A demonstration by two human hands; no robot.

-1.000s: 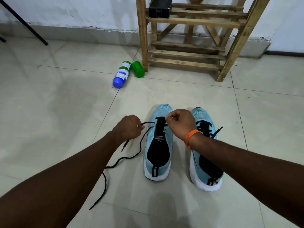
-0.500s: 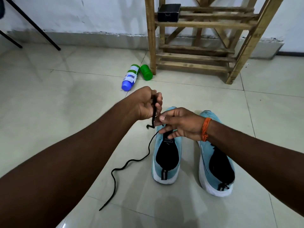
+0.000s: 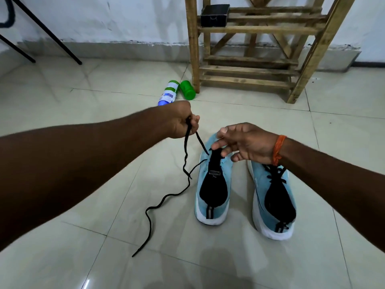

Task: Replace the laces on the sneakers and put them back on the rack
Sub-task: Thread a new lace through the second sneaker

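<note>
Tightly, a black lace (image 3: 186, 140) is gripped by the curled fingers (image 3: 194, 122) of the left hand (image 3: 180, 119), which is raised above the floor (image 3: 343, 142) to the left of the sneakers. Two strands are seen to drop from that fist: one is led down to the right, to the toe end of the left sneaker (image 3: 212, 184) beside its black tongue, and the other is let hang before it is trailed in loose curves over the tiles toward the viewer. The fingers (image 3: 218, 143) of the right hand (image 3: 248, 142) are held loosely spread and nothing is clasped by them; their tips are placed just over the top of the left sneaker's tongue, though whether it is touched cannot be told. An orange band (image 3: 278, 149) is worn on the right wrist.

Both light blue, white-soled sneakers are set side by side on the floor, heels toward the viewer. The right sneaker (image 3: 273, 199) is crossed by black lacing and is partly hidden by the right forearm. Farther off, the wooden rack (image 3: 260, 29) is stood against the wall, with a small black box (image 3: 214, 15) kept on an upper shelf. A white and blue bottle (image 3: 168, 93) and a green container (image 3: 187, 89) are laid on the tiles just beside the rack's left leg
</note>
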